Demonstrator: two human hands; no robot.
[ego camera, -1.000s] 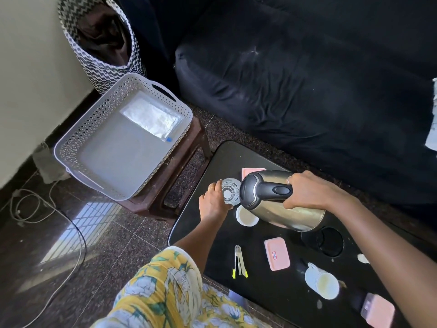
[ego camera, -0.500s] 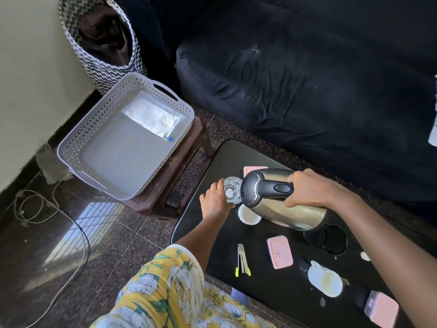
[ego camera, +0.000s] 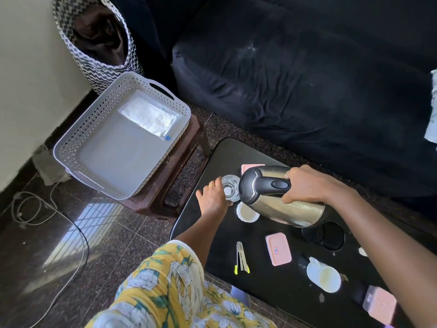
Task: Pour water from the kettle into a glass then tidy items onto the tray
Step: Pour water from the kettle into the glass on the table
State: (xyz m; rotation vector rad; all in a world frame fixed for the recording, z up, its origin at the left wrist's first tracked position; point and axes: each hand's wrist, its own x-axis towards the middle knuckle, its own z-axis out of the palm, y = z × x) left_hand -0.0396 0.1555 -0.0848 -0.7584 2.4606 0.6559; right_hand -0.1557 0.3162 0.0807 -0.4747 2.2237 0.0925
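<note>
My right hand (ego camera: 307, 184) grips the black handle of a steel kettle (ego camera: 281, 204), which is tipped to the left with its lid end over a clear glass (ego camera: 230, 187). My left hand (ego camera: 212, 197) holds the glass by its left side on the black table (ego camera: 227, 152). A grey perforated tray (ego camera: 78, 147) rests on a brown stool to the left, with a silver packet (ego camera: 150, 117) inside. On the table lie pink boxes (ego camera: 278, 249), a white mug (ego camera: 324, 275), a white lid (ego camera: 247, 212) and small tongs (ego camera: 241, 258).
The black kettle base (ego camera: 329, 235) sits to the right of the kettle. A dark sofa (ego camera: 307, 79) runs behind the table. A zigzag laundry basket (ego camera: 94, 36) stands in the corner. White cables (ego camera: 35, 209) lie on the glossy floor at left.
The kettle and both hands have held nearly the same pose. The view has shifted slightly, nothing else has moved.
</note>
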